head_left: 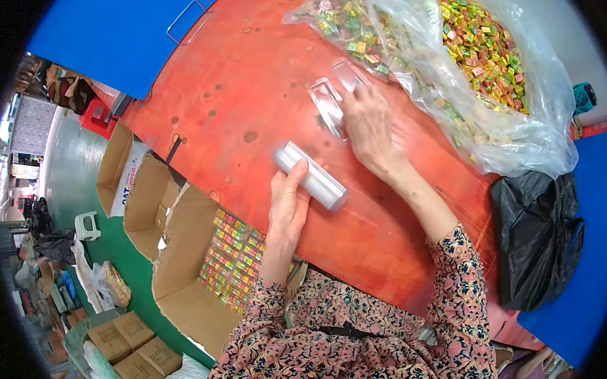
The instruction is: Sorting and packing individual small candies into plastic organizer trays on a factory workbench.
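The left hand [290,196] is clamped on a stack of clear plastic trays [315,179], thumb along the top, holding it above the red desk [210,145]; the stack reaches out past the thumb toward the right. The right hand [370,128] is apart from it, farther forward and to the right, with its fingers at the loose clear trays on the desk. Blur hides whether those fingers pinch a tray or only touch it.

The stack's long axis slants from the far left down to the near right, one end facing the right forearm. The nearer loose tray [327,106], just left of the right hand, slants the same way but more steeply. The farther loose tray [349,74] lies ahead of the fingers, also running from far left to near right, its near end partly covered by the hand.

In number: one stack, its trays too closely nested to count; two loose trays visible; one large clear plastic bag [555,143] holding small coloured cubes [482,55], far too many to count; one black plastic bag [535,240] near the right edge of the desk; one open cardboard box [184,255] beside the left forearm, with rows of similar cubes inside; one white stool [87,226] on the green floor [132,267].
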### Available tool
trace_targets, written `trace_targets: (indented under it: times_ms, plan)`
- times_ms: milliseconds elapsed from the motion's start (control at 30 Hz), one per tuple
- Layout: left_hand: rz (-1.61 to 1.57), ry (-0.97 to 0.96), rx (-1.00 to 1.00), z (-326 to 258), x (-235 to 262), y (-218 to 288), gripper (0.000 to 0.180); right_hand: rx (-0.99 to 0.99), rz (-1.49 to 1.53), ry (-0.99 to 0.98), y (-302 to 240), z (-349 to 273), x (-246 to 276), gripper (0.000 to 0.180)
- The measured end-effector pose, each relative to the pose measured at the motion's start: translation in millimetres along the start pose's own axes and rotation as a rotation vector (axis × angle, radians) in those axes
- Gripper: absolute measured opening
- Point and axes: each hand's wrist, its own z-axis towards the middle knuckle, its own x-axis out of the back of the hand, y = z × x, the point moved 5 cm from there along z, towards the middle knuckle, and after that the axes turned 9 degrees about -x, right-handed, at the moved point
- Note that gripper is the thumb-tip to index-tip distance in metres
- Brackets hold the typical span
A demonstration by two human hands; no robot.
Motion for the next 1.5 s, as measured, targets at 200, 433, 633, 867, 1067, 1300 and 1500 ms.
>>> trace_targets:
  times_ms: [200,433,633,867,1067,1300,1500]
  plan:
    - [0.155,-0.057,-0.049,28,-14,9,0.044,0.006,0.044,-0.057,43,9,-22,0.009]
    - [0.192,-0.096,-0.033,42,-43,-8,0.044,0.209,0.153,-0.076,24,21,-18,0.007]
    - [0.165,-0.012,-0.069,57,-49,-10,0.041,0.242,0.156,-0.097,34,24,-30,0.006]
    - [0.143,-0.032,-0.08,59,-53,-10,0.035,0.323,0.136,-0.034,36,25,-17,0.006]
    - [0.107,0.072,-0.103,43,-35,3,0.033,-0.22,0.688,-0.854,-7,-14,38,0.021]
    - [0.188,-0.041,-0.13,28,-24,16,0.032,-0.321,1.075,-0.968,-10,-35,17,0.02]
    - [0.157,-0.088,-0.127,26,-16,24,0.036,-0.51,1.351,-1.028,-15,-42,0,0.02]
